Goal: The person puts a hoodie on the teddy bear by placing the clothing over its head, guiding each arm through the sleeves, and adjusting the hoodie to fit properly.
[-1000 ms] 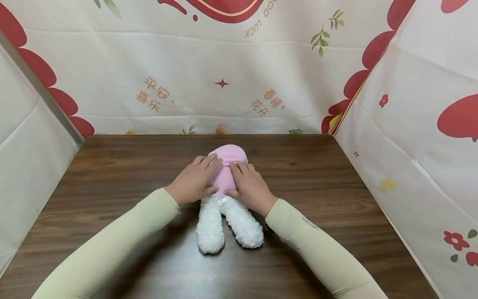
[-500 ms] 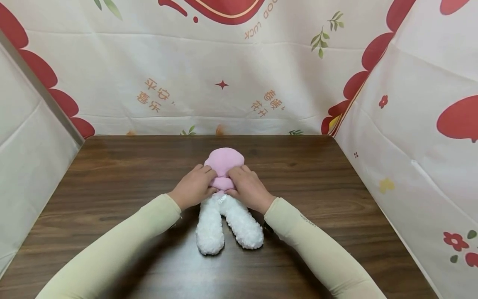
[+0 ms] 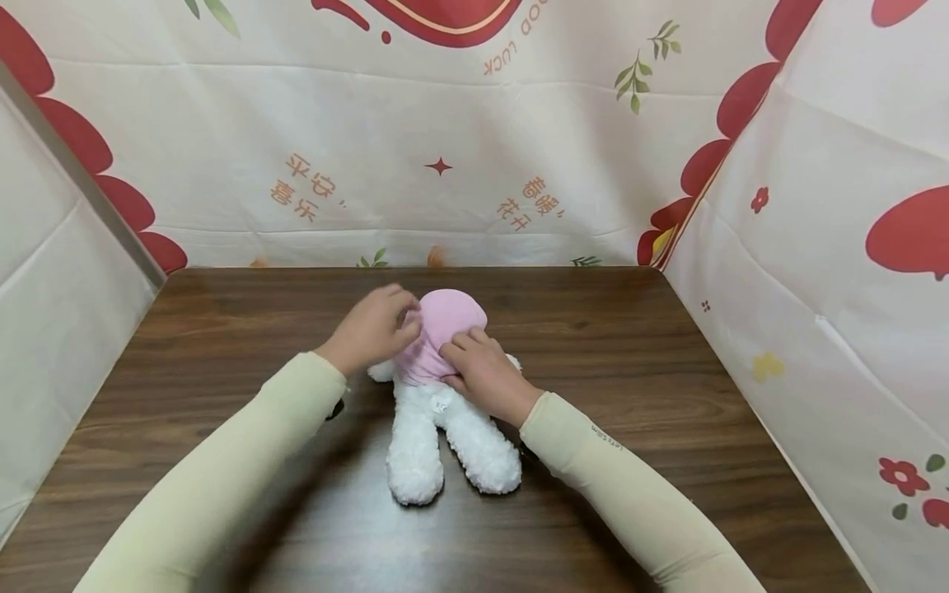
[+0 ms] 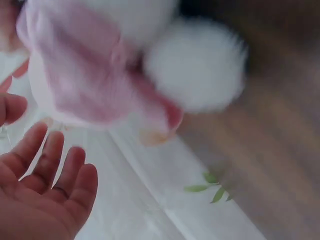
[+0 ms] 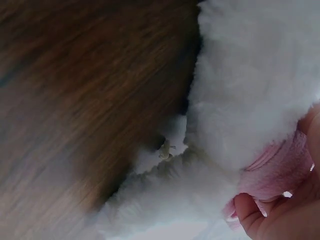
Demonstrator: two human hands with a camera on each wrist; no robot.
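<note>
A white fluffy plush toy [image 3: 415,461] lies on the table with its two legs toward the person. Pink cloth [image 3: 448,317] covers its upper part. The left hand [image 3: 371,329] is at the cloth's left edge; in the left wrist view this hand [image 4: 47,190] has its fingers loosely bent and spread, apart from the pink cloth [image 4: 80,75]. On the right side of the cloth, the right hand [image 3: 489,371] grips it; the right wrist view shows thumb and fingers of that hand [image 5: 285,215] pinching the pink fabric [image 5: 280,170] beside white fur [image 5: 245,85].
The brown wooden table [image 3: 222,329] is bordered at the back by a white printed curtain [image 3: 371,123], with more curtain [image 3: 830,247] along the right side. A small dark object [image 3: 335,409] shows by the left wrist.
The left hand has let go of the cloth and moved up and left. The pink cloth's folded band has been pulled down and spread, and the toy's white arms now show at both sides.
</note>
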